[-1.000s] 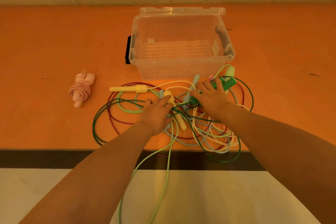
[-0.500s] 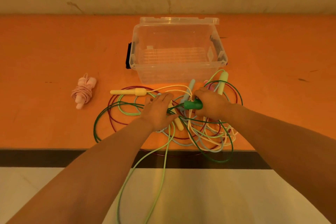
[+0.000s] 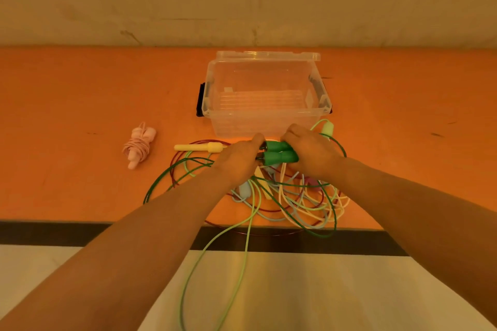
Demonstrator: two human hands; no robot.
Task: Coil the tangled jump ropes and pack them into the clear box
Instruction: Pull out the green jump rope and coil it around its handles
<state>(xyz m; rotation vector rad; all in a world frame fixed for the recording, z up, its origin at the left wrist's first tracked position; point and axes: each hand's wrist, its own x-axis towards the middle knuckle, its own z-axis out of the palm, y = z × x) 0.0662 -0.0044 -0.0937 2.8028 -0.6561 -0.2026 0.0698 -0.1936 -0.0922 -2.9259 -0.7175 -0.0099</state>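
Green handles (image 3: pixel 279 153) gripped side by side by right hand (image 3: pixel 309 153), left hand (image 3: pixel 236 161) pinching cords.

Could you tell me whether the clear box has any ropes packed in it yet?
Empty. Through the clear box only its bare ribbed floor shows; the pink coiled rope lies on the table to its left.

— Which colours lie on the orange desk (image 3: pixel 80 94)?
— Two dark green handles (image 3: pixel 278 152), a pale yellow handle (image 3: pixel 199 147), a pink coiled rope (image 3: pixel 138 147), a light green cord (image 3: pixel 215 250).
— The box (image 3: pixel 265 115)?
— Clear, with black latches.
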